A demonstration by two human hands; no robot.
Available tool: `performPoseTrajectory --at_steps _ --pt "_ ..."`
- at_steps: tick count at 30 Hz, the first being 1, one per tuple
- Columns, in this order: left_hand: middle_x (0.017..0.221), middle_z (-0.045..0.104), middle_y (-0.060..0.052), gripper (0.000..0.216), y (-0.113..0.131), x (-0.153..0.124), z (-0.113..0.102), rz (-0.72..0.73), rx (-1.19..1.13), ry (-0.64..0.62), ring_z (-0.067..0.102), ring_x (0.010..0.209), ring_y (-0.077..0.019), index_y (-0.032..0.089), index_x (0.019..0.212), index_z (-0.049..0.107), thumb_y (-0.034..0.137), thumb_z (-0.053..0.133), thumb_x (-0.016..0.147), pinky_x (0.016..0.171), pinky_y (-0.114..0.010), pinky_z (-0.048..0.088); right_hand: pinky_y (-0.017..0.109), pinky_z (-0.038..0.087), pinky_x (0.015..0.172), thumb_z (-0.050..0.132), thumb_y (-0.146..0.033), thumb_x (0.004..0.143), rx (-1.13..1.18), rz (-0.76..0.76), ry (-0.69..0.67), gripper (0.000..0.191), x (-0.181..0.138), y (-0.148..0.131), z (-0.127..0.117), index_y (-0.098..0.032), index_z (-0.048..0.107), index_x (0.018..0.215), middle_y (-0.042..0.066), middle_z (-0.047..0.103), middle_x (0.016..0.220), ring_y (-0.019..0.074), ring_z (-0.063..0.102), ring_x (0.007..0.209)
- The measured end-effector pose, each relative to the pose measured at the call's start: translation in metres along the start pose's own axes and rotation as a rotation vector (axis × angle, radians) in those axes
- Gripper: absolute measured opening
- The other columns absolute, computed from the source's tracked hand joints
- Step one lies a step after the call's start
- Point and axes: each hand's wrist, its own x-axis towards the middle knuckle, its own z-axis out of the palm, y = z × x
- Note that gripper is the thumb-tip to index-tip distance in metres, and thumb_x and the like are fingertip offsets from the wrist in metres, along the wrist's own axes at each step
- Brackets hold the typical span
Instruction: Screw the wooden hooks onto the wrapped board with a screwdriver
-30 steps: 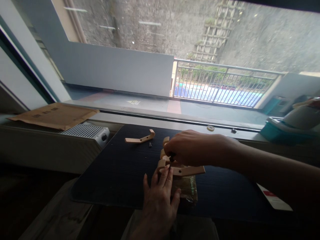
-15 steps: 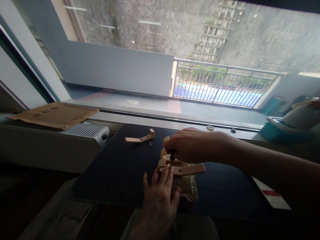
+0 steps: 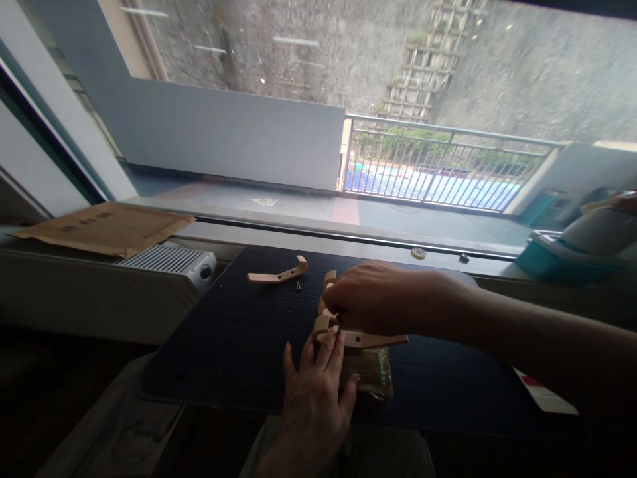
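Observation:
My left hand [image 3: 318,392] lies with its fingers stretched out and spread, fingertips pressing on the nearest wooden hook [image 3: 371,340]. That hook rests across a brown plastic-wrapped package [image 3: 371,372]. My right hand [image 3: 373,299] is closed around a small dark screwdriver [image 3: 340,317] just above the hook's curled end; most of the tool is hidden by the fingers. Another wooden hook [image 3: 330,277] shows partly behind my right hand. Farther left, a separate wooden hook [image 3: 279,273] with two dark holes lies beside small screws [image 3: 298,286].
Everything stands on a dark table [image 3: 219,345]. A white card [image 3: 545,393] lies at the right under my forearm. Beyond are a tape roll [image 3: 419,253] on the sill, a teal container [image 3: 552,262], and a brown envelope [image 3: 104,227] on a white heater [image 3: 169,257].
My right hand has dropped slightly and turned over the tool, so less of the screwdriver shows. My left hand keeps its place on the hook.

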Motion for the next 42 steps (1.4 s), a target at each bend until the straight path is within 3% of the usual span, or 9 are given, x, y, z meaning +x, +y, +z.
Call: performPoseTrajectory --at_steps 7,11,14,24,32,37,42 --pt "0.140 0.045 -0.010 0.052 0.000 0.000 -0.001 -0.002 0.005 0.005 0.041 0.124 -0.0319 0.018 0.137 0.039 0.026 0.043 0.086 0.102 -0.065 0.023 0.025 0.029 0.051 0.044 -0.033 0.089 0.086 0.174 0.033 0.027 -0.002 0.008 0.007 -0.015 0.064 0.083 0.003 0.061 0.071 0.0109 0.047 0.055" --pt "0.140 0.045 -0.010 0.052 0.001 -0.001 -0.001 -0.003 0.011 0.016 0.041 0.124 -0.0314 0.018 0.137 0.039 0.026 0.042 0.086 0.102 -0.063 0.024 0.024 0.029 0.052 0.056 -0.024 0.081 0.107 0.094 0.011 0.014 -0.009 0.011 -0.004 -0.018 0.064 0.090 0.001 0.063 0.076 0.0113 0.049 0.061" --pt "0.140 0.045 -0.010 0.052 0.001 -0.001 0.000 0.000 0.013 0.024 0.041 0.124 -0.0315 0.018 0.138 0.038 0.027 0.042 0.086 0.102 -0.063 0.024 0.023 0.029 0.053 0.053 -0.016 0.080 0.121 0.045 0.006 0.012 -0.010 0.010 -0.007 -0.017 0.064 0.084 0.001 0.062 0.074 0.0102 0.048 0.061" --pt "0.140 0.045 -0.011 0.052 0.000 0.000 0.001 0.018 0.016 0.034 0.041 0.124 -0.0325 0.017 0.137 0.040 0.027 0.044 0.086 0.102 -0.064 0.025 0.024 0.030 0.051 0.036 -0.034 0.090 0.226 0.122 0.112 0.032 0.000 0.015 0.015 -0.014 0.060 0.082 0.004 0.060 0.073 0.0101 0.045 0.056" --pt "0.141 0.044 -0.009 0.050 0.002 0.000 -0.003 -0.005 0.001 0.001 0.042 0.123 -0.0315 0.020 0.138 0.038 0.028 0.041 0.088 0.102 -0.064 0.024 0.024 0.029 0.052 0.040 -0.030 0.089 0.159 0.103 0.105 0.027 -0.007 0.011 0.009 -0.016 0.062 0.085 0.003 0.061 0.073 0.0107 0.047 0.057" --pt "0.140 0.045 -0.009 0.050 0.002 0.002 -0.005 -0.002 0.009 -0.012 0.043 0.122 -0.0308 0.019 0.138 0.038 0.028 0.039 0.089 0.102 -0.063 0.025 0.023 0.029 0.053 0.054 -0.014 0.079 0.104 0.032 0.019 0.012 -0.010 0.013 -0.001 -0.018 0.064 0.085 0.001 0.062 0.076 0.0106 0.049 0.063" --pt "0.138 0.048 -0.010 0.049 0.001 0.001 0.000 -0.005 0.015 0.021 0.043 0.122 -0.0321 0.019 0.136 0.041 0.028 0.041 0.088 0.102 -0.063 0.025 0.023 0.028 0.050 0.049 -0.020 0.086 0.074 0.029 0.025 0.017 -0.004 0.006 0.004 -0.013 0.062 0.079 0.002 0.060 0.069 0.0093 0.045 0.056"
